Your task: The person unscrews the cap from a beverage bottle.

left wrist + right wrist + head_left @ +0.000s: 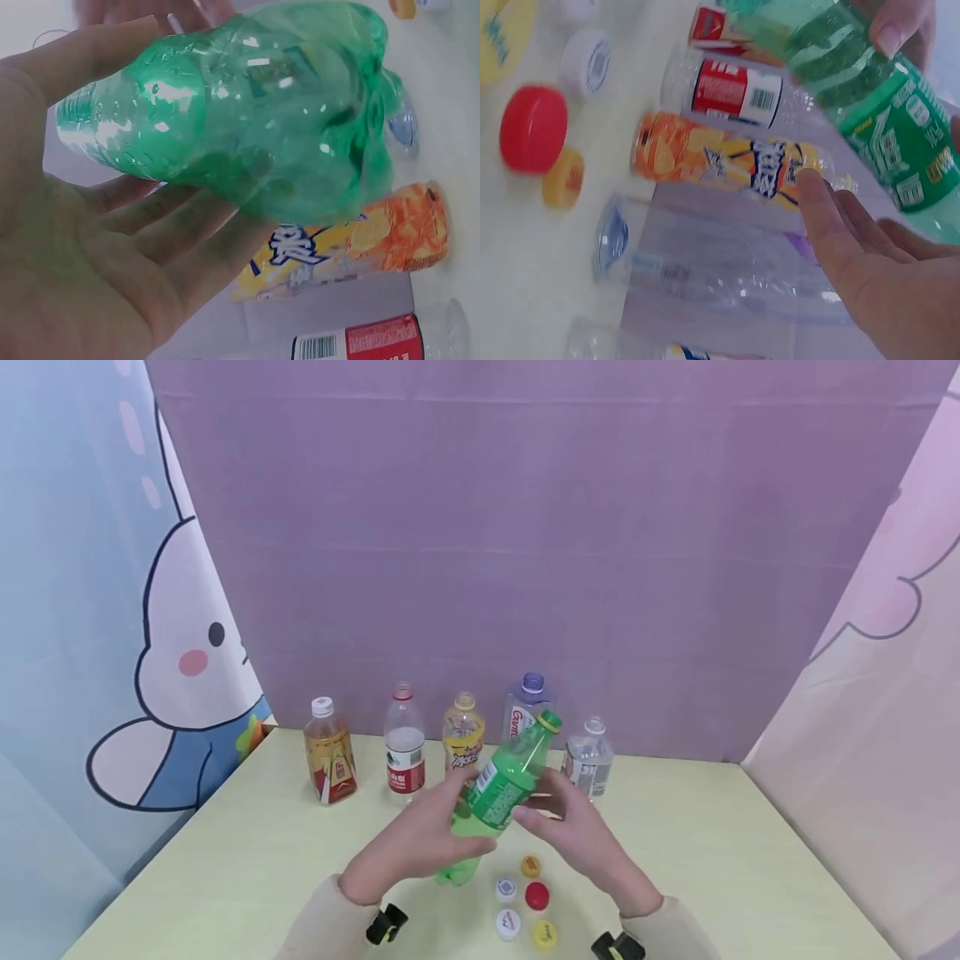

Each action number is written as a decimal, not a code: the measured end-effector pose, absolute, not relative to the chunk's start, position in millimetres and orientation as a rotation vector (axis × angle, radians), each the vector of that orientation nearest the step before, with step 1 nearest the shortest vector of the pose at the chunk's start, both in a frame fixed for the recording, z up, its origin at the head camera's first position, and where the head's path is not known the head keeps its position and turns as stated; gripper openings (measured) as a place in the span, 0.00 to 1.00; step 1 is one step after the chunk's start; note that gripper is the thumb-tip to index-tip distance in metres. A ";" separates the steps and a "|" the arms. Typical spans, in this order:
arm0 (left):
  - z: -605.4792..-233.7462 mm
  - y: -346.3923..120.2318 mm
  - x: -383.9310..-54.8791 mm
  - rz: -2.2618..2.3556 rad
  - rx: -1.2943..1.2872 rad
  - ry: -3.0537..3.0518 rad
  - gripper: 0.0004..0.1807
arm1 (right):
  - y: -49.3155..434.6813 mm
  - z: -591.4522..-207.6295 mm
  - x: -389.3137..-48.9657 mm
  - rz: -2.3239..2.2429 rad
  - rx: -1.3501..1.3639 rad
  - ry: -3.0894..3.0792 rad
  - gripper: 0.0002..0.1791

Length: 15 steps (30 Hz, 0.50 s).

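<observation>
A green plastic bottle (501,791) with a green top leans up to the right above the table. My left hand (420,839) holds it by the body, thumb on one side and fingers along the other, as the left wrist view shows. My right hand (581,835) is at the bottle's upper part, its thumb near the green label (911,142). In the right wrist view its fingers extend loosely beside the bottle without curling round it. Loose caps lie on the table below: a red cap (537,895), an orange cap (530,866), a yellow cap (544,935) and white caps (507,924).
Along the back of the pale table (187,877) stand a tea bottle (330,756) with a white top, a red-labelled bottle (405,752), an orange-yellow bottle (463,735), a purple-necked bottle (525,706) and a small clear bottle (590,760). A purple curtain (480,527) hangs behind.
</observation>
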<state>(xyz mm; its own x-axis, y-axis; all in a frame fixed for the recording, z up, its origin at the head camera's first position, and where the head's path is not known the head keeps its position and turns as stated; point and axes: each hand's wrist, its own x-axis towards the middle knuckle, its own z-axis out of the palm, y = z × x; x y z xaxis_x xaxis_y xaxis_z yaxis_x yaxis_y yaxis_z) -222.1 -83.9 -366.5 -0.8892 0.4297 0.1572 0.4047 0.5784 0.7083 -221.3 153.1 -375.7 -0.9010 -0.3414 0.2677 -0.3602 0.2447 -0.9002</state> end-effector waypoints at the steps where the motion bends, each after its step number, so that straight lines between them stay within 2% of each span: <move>1: -367.6 -82.7 -221.9 1.218 0.740 2.763 0.51 | 152.3 -375.5 -220.7 1.851 0.704 -2.449 0.35; 8: -372.9 -72.1 -222.1 1.195 0.802 2.701 0.46 | 149.6 -377.2 -219.8 2.095 0.700 -2.371 0.38; 15: -372.4 -74.3 -221.1 1.149 0.789 2.667 0.48 | 156.0 -378.0 -223.5 2.088 0.662 -2.357 0.39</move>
<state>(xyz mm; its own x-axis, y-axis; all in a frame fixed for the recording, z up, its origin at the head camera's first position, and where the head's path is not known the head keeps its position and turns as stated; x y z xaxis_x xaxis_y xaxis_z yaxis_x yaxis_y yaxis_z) -221.1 -74.3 -372.4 -0.8546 0.5127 0.0825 0.4122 0.5729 0.7084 -223.5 156.0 -378.0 -0.9127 -0.3499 0.2112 -0.2518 0.0745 -0.9649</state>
